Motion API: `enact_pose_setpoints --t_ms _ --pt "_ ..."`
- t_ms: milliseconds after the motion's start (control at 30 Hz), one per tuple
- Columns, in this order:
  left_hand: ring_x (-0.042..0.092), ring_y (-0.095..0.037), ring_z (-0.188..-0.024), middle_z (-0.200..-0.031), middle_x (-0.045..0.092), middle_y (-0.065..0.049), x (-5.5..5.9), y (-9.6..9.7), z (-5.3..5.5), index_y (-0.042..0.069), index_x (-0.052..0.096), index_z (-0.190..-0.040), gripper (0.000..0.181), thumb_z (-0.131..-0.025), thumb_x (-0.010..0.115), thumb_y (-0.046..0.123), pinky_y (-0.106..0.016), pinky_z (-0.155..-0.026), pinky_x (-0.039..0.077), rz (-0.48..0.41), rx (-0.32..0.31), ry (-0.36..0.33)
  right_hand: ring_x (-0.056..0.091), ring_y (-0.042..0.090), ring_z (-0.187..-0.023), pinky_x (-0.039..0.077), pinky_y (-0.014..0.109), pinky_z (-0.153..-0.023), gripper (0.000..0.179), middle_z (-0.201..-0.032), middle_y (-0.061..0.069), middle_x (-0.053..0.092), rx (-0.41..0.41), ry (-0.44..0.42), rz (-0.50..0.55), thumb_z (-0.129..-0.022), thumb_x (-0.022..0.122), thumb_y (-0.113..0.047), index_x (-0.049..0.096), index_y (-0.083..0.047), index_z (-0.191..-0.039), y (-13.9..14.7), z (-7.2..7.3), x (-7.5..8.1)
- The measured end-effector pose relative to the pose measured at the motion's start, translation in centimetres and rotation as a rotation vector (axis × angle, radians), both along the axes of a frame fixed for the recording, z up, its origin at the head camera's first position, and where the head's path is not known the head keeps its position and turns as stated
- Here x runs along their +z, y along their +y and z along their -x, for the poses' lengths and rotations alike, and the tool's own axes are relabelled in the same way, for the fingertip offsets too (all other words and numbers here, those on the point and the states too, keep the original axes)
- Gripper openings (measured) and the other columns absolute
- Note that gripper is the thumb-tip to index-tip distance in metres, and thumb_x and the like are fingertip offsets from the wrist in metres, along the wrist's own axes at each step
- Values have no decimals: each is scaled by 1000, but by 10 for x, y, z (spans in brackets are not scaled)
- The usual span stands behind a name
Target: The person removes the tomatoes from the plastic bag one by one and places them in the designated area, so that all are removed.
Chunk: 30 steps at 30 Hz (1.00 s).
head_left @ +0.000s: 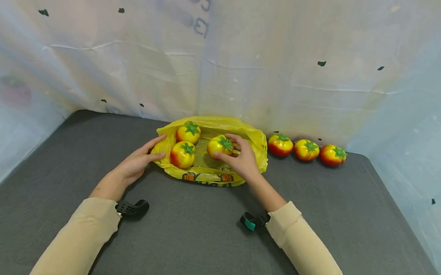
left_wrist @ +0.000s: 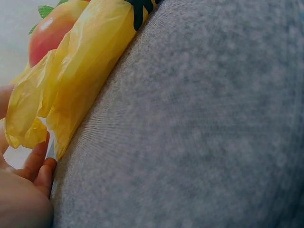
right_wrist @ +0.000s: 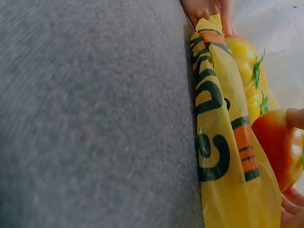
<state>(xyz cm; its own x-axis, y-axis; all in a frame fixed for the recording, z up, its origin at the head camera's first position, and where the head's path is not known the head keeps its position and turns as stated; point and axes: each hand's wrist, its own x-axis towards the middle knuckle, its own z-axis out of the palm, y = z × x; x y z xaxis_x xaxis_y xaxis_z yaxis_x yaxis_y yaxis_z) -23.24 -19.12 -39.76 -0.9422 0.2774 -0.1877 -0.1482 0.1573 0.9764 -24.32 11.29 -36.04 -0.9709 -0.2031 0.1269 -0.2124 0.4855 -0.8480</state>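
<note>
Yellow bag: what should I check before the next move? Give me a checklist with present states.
1. Yellow bag spread open: ok.
2. Left hand touching the bag's left edge: ok.
3. Right hand holding a tomato between thumb and fingers: ok.
4. That tomato resting on the bag's bottom: cannot tell.
5. Two inner tomatoes within the bag: ok, at its left end.
6. Three outer tomatoes clear of both hands: ok, on the table right of the bag.

glossy smooth tomatoes; crinkled plastic bag; matt tabletop
</note>
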Motion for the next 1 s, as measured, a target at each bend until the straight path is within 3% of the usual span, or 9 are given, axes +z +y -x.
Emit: enact_pose_setpoints --t_ms 1000 --pt "-16 -30 -146 -160 -16 -4 2 1 0 27 11 -156 69 -100 51 24 -64 -111 -8 3 2 10 48 33 -123 45 47 -99 62 -139 13 44 32 12 6 -84 75 -24 48 -13 -139 25 -15 7"
